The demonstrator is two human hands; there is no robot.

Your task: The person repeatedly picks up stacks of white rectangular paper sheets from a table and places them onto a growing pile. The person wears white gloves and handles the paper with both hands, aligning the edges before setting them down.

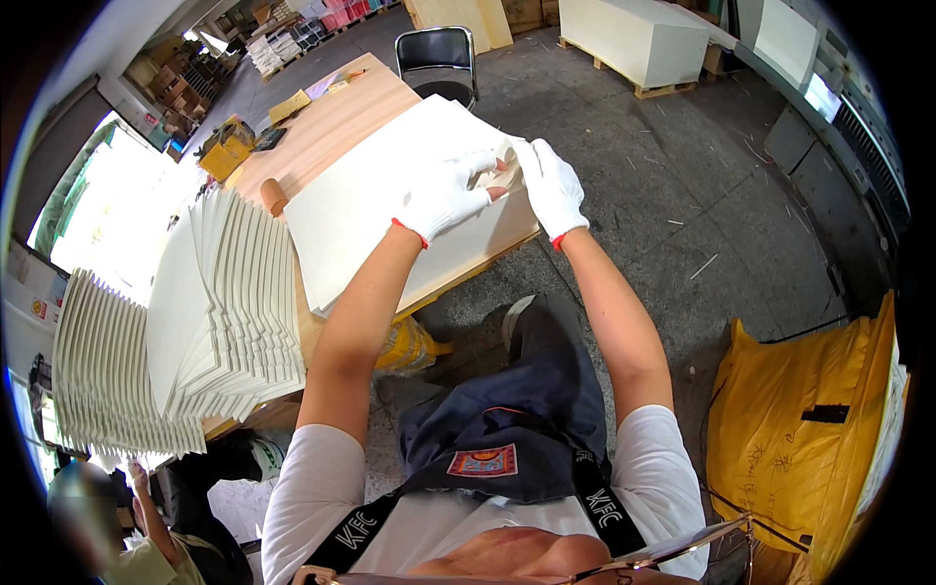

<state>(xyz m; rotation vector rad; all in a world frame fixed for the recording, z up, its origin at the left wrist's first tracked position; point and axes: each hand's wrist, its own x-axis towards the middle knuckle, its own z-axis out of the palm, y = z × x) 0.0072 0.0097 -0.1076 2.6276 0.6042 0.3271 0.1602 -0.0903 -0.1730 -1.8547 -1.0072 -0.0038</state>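
Observation:
A thick stack of large white sheets (366, 210) lies on the wooden table in front of me. Both my hands wear white knitted gloves with red cuffs. Above the stack's right corner, my left hand (444, 200) is closed on the curled corner of a sheet (505, 174), with its bare thumb and fingertip showing around it. My right hand (553, 190) rests against the stack's right edge, its fingers stretched out and close together. Part of the curled corner is hidden between the hands.
Fanned stacks of white sheets (244, 302) stand at the table's left end, near another person (146, 526). A yellow box (227, 148) and brown roll (273, 197) sit on the table (336, 122). A black chair (436, 60) stands behind; a yellow covered bundle (799, 429) is at right.

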